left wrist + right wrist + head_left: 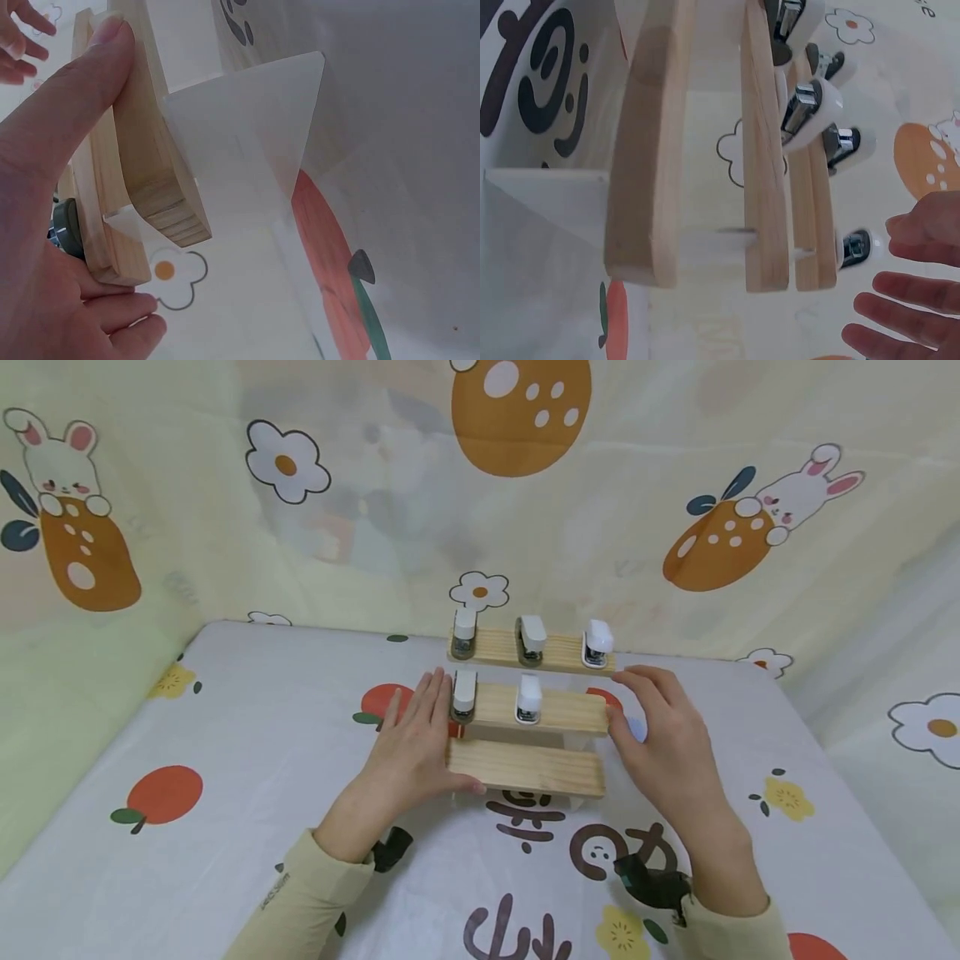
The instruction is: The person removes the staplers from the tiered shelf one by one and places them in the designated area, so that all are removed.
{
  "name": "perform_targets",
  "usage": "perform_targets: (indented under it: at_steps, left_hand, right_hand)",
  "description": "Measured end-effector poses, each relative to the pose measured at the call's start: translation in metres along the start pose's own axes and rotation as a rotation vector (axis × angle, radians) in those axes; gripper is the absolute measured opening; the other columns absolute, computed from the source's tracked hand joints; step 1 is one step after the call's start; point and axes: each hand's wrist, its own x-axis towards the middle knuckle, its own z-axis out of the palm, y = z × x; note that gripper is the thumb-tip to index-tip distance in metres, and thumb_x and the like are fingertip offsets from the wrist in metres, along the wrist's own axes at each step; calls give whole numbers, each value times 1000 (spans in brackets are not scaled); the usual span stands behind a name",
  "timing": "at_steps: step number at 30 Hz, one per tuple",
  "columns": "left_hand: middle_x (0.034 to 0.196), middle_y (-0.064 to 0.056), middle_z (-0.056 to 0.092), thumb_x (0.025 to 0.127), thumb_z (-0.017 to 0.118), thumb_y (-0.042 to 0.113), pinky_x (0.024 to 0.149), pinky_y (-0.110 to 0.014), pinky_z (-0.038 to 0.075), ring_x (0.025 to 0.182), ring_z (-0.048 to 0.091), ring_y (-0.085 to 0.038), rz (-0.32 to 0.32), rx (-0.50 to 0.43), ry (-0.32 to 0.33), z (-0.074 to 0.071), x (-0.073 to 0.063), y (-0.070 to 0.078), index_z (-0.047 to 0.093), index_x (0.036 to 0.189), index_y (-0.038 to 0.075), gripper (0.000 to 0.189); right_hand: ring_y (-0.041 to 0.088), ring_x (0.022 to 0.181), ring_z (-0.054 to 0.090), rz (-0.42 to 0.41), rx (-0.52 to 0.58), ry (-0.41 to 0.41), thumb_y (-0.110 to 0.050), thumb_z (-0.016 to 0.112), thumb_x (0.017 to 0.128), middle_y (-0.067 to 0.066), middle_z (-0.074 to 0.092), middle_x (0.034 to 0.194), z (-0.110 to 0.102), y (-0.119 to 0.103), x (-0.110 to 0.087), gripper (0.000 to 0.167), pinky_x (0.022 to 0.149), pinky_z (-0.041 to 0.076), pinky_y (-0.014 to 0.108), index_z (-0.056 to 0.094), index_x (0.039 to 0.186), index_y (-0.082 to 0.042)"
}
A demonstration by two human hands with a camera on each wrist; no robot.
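A stepped rack has three wooden planks, the top plank [497,648], middle plank [572,709] and lowest plank [532,768]. The top one carries a dark-based stapler [464,632], a second stapler [532,640] and a white-based stapler [597,643]. On the middle plank stand a dark-based stapler [463,695] and a white-based stapler [528,698]; the lowest is bare. My left hand [408,752] lies along the rack's left side, fingers extended, its thumb on the lowest plank's front. My right hand [667,743], fingers loosely bent, hovers beside the right plank ends, apart from them in the right wrist view.
Whitish translucent side supports [240,127] hold up the planks. A white patterned cloth [247,827] covers the table, and a printed curtain [375,552] hangs right behind the rack. Dark straps [652,885] sit at the wrists.
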Motion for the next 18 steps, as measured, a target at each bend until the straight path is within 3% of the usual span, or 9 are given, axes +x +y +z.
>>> perform_targets:
  at_steps: [8,18]
  left_hand:
    - [167,-16,8,57,84,70,125,-55,8,156,8,-29,8,-2,-2,-1,-1,0,6,158,1,145]
    - [167,-16,8,57,85,68,125,-55,7,156,7,-28,2,-27,-1,-2,0,1,7,158,1,145]
  right_hand:
    - [33,110,61,-80,35,4,-3,73,85,18,60,122,10,-13,2,37,88,54,48,64,120,3]
    - [32,116,58,-119,67,-73,-9,71,89,17,57,127,21,-30,7,38,90,55,48,62,124,0]
